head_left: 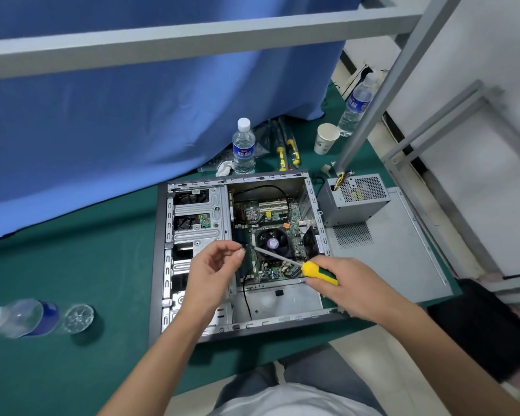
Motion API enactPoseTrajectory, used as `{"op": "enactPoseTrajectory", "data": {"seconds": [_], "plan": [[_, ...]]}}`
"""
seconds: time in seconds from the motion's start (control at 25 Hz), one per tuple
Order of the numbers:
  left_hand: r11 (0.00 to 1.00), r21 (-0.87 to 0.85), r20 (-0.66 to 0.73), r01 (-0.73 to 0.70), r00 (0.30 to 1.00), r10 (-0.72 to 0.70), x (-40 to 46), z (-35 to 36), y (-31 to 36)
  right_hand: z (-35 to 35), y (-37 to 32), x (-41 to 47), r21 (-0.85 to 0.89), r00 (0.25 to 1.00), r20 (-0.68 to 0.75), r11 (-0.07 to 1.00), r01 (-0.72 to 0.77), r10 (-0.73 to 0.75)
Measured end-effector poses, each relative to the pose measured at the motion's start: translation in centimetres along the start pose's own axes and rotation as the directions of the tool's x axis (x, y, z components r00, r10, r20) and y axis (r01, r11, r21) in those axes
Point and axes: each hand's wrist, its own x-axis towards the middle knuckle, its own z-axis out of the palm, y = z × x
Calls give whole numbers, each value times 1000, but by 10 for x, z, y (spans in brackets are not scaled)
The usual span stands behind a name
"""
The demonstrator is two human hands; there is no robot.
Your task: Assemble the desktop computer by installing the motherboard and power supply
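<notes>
Closest to us are the person's grey trouser knees (285,373) at the table's edge, and both bare forearms reach out from there over the open computer case (240,253). The right hand (345,283) is wrapped around the yellow-and-green handle of a screwdriver (309,270), whose grey shaft slants up and left over the motherboard (279,235), its tip ending just beside the left fingertips. The left hand (213,271) is raised palm-in above the drive bays, thumb and forefinger pinching a small screw (242,250); its other fingers are loosely curled. The motherboard already lies flat inside the case, with its round CPU fan (272,243) near the middle and a black cable (246,292) trailing down toward the near wall. The power supply (354,198) is not in the case: it stands outside, just beside the case's right wall, on the removed grey side panel (403,259), its coloured wires sticking up at the back. Everything sits on a green cloth-covered table (72,265). Behind the case stands 1 upright water bottle (243,147), with 2 packaged yellow-handled tools (287,153) near it, then a paper cup (324,139) and a second bottle (356,106) further right. A third bottle (27,316) lies on its side at the far left, blurred.
</notes>
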Motion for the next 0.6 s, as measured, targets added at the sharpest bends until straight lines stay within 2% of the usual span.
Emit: {"op": "enactPoseTrajectory", "data": {"seconds": [0.16, 0.24, 0.32, 0.44, 0.52, 0.6], "plan": [[994, 5, 20, 109, 994, -109, -5, 1, -3, 8, -2, 9, 296, 991, 79, 947, -124, 105], [972, -69, 97, 224, 971, -217, -12, 3, -6, 21, -15, 19, 504, 974, 185, 839, -206, 129], [917, -206, 186, 341, 934, -306, -19, 2, -8, 39, -35, 32, 639, 970, 205, 734, -232, 129], [854, -332, 264, 400, 909, -323, -21, -4, -5, 65, -67, 53, 647, 981, 147, 738, -191, 125], [822, -405, 224, 400, 915, -334, -16, -11, -6, 78, -82, 59, 681, 988, 135, 717, -150, 79], [827, -404, 154, 392, 920, -361, -9, -21, -10, 83, -87, 61, 694, 989, 136, 707, -135, 55]]}}
